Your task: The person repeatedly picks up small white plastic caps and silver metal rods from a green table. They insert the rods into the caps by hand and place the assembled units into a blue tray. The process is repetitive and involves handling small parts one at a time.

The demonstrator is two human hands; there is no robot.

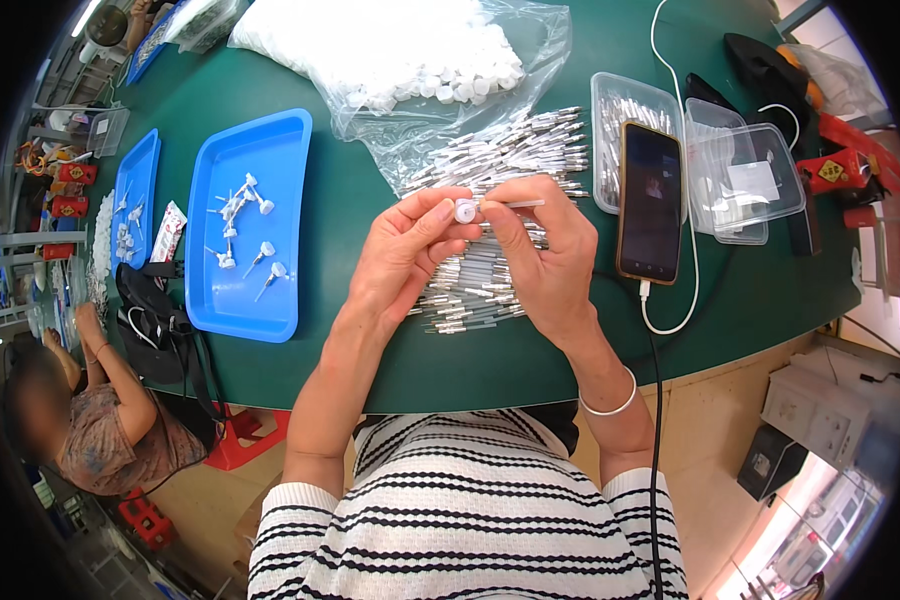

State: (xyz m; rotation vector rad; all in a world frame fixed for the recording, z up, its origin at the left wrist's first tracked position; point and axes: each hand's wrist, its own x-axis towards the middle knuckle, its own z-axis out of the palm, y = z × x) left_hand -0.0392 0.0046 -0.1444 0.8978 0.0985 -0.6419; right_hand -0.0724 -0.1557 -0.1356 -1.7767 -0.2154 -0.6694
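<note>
Between thumb and fingers, my left hand (400, 250) pinches a small round white cap (465, 211). A thin white tube (525, 204) is gripped in my right hand (545, 245), its inner end meeting the cap's side; whether it sits inside the cap cannot be made out. Both hands are raised over a heap of thin white and grey tubes with metallic ends (465, 290). Beyond them lies a large clear bag of white caps (450, 85). To the left, a blue tray (200, 290) holds several caps with tubes attached (235, 215).
A phone (650, 205) with a white cable leans on a clear box of tubes (610, 110). More clear plastic containers (760, 200) stand to its right. A black bag (155, 325) hangs at the table's left edge. Another person (100, 420) sits at the left, near a second blue tray (150, 165).
</note>
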